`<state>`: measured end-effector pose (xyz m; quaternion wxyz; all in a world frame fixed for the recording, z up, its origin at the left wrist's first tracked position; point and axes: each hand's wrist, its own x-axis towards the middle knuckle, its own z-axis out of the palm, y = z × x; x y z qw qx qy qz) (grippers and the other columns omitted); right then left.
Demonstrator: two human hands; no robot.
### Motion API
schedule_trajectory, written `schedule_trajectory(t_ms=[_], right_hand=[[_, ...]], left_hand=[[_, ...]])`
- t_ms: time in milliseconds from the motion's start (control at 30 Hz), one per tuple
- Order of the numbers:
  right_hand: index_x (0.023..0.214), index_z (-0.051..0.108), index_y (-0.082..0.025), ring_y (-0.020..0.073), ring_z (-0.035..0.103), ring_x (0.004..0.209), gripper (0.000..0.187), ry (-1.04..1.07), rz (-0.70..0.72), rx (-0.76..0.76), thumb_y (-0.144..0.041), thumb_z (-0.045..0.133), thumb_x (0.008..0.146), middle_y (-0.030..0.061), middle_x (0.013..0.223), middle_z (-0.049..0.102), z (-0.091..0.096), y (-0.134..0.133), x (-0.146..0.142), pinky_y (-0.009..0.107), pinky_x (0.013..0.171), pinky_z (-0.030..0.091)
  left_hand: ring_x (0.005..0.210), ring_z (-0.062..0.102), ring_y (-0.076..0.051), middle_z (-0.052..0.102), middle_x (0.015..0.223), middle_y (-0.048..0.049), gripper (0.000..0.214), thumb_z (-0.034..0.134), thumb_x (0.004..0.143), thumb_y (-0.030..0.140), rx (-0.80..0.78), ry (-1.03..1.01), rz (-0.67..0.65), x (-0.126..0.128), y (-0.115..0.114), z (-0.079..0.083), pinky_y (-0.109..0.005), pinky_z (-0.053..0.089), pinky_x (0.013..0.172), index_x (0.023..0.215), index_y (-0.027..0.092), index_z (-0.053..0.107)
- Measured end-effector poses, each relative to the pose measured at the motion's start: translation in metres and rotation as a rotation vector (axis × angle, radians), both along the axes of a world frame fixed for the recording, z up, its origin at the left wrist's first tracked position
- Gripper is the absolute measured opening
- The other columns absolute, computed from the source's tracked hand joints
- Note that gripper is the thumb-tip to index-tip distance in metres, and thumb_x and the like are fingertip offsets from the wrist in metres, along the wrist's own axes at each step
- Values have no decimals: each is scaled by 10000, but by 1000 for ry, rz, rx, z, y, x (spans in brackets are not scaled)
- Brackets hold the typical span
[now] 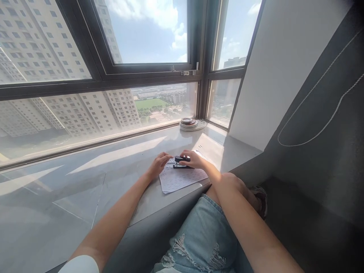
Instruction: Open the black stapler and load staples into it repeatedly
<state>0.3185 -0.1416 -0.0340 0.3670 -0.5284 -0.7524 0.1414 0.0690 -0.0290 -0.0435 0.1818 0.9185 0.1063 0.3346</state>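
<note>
Dark-framed windows fill the far side, above a wide grey sill. Ripped denim shorts cover the person's leg, near and right of centre. Printed paper lies on the sill, just left of the knee; round plates are stacked in the far corner. The right hand pinches a black stapler over the paper's far part. The left hand curls just left of it; whether its fingers grip anything, I cannot tell.
</note>
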Motion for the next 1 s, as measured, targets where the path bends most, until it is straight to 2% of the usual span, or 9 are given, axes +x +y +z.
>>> schedule_trajectory(t_ms=[300,567,1000], right_hand=[[1016,714,-227,188,607,836,341,6,-5,-35,-541,705,882,36,977,649,-2,0,0,300,777,466],[989,697,-221,182,579,821,260,-68,1,-11,-467,675,909,29,931,620,-3,2,1,294,760,440],[982,661,-213,188,568,840,226,-89,23,-9,-430,644,921,28,930,615,-5,4,1,290,749,417]], left_hand=[[907,677,-190,724,956,-49,146,563,1008,276,20,19,94,0,-1,1,-347,503,916,1049,221,692],[836,662,-181,773,976,-27,72,648,946,272,-28,53,83,1,-1,-1,-373,497,933,954,238,711],[755,562,-147,773,989,-5,57,666,914,278,-116,46,58,2,-1,-4,-308,498,824,889,230,687]])
